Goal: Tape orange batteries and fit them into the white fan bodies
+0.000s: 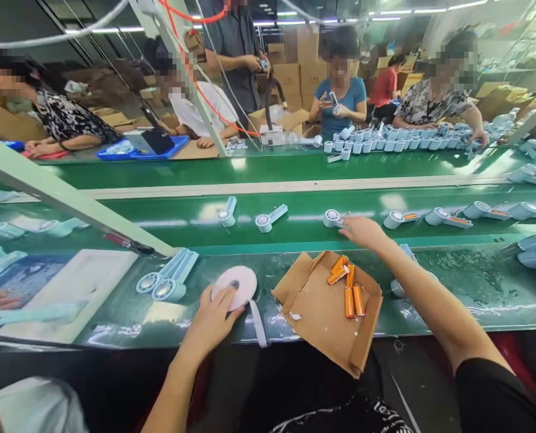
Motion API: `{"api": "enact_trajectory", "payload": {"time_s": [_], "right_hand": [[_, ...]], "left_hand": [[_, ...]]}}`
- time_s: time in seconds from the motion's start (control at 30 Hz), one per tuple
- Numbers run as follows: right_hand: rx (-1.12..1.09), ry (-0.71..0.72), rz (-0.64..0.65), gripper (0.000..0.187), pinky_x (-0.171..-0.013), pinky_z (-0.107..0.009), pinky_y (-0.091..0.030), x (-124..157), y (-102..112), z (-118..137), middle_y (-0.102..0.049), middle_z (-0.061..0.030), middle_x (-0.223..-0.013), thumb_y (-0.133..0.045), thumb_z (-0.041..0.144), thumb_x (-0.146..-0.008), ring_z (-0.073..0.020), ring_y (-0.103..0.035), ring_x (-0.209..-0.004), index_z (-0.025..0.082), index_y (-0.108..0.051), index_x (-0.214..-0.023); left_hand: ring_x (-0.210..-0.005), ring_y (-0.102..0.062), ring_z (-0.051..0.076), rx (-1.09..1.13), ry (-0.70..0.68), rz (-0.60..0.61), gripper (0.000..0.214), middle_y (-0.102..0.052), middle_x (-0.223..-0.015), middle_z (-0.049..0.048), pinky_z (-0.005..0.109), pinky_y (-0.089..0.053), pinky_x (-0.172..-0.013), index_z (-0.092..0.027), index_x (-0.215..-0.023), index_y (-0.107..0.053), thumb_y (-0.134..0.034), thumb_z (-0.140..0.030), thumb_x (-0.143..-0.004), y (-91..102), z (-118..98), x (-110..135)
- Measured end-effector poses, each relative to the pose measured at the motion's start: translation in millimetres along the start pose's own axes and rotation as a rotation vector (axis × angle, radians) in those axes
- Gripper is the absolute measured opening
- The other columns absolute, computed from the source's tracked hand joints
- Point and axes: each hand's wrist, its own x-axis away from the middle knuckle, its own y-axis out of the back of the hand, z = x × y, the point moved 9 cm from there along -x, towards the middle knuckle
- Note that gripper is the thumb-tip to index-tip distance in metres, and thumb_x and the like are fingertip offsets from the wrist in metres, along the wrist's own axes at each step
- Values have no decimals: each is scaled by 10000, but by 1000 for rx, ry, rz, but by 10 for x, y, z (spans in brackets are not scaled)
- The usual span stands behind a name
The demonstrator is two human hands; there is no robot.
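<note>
Green conveyor belt [470,313], lower frame | white tape roll [236,285] held under cupped left hand [210,325]; judged light, soft, best gripped at rim | right hand [362,233] open, just beside pale-blue fan housing [332,218]

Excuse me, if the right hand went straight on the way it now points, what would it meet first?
The right hand points forward and left, so it would likely meet the round white fan housing on the green conveyor belt just past its fingertips, though depth is unclear and they may already touch.
</note>
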Motion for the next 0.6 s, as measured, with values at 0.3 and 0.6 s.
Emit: {"api": "enact_trajectory", "payload": {"time_s": [0.3,0.6], "right_hand": [[-849,432,297,251,-608,-223,-473,1794,-502,1984,-754,11,-750,-741,425,-1015,-130,-671,-628,197,-788,-1106],[-218,251,287,367,-639,-262,-460,1828,-522,1481,-778,-51,-838,-701,569,-1018,-190,-719,-723,202,-706,-1025]], "left_hand": [[-1174,-711,261,263,-330,-458,375,-750,-1073,29,629,-329,-1312,-276,-1173,-656,-731,-58,-878,1114,-1353,-333],[-1100,-742,305,606,417,-348,317,-780,-997,76,525,-488,-1213,-178,-1087,-748,-835,-380,-859,638,-561,88]]}}
